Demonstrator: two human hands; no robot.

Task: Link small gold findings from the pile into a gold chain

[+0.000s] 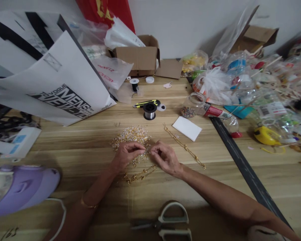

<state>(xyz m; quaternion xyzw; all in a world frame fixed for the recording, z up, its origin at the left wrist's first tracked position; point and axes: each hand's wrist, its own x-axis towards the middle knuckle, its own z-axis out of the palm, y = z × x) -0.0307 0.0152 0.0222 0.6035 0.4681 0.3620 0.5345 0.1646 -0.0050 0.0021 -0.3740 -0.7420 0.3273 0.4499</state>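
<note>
Holds both hands close together but apart, just over the right front edge of a pile (127, 134) of small gold and clear pieces on the wooden table (215, 190). With the left hand (125, 156), makes a narrow pinch, thumb and forefinger nearly or fully tip to tip and aimed toward the other hand; wears a gold bracelet (89, 205) farther up that arm. With the right hand (168, 160), curls the fingers and bends the thumb in close to the forefinger, again in a narrow pinch. Cannot tell, for either hand, of any piece caught between the fingertips: too tiny and blurred to make out. Has a front chain (140, 175), gold, lying between the forearms just in front of the pile, and a side chain (185, 146), also gold, stretched slantwise to the right of the right hand, with a white paper (187, 128) just behind. Beyond the pile, has a spool (149, 112) standing near a yellow and black cutter (146, 103); to the right of these, a clear jar (195, 102) partly filled with small beads. Nearest the body, has scissors (174, 219) lying flat; on the left, a purple iron (31, 189) and, behind it, a large white bag (35, 73). Toward the back, has an open box (136, 57); on the right, a heap (240, 80) of plastic bags and bottles.
</note>
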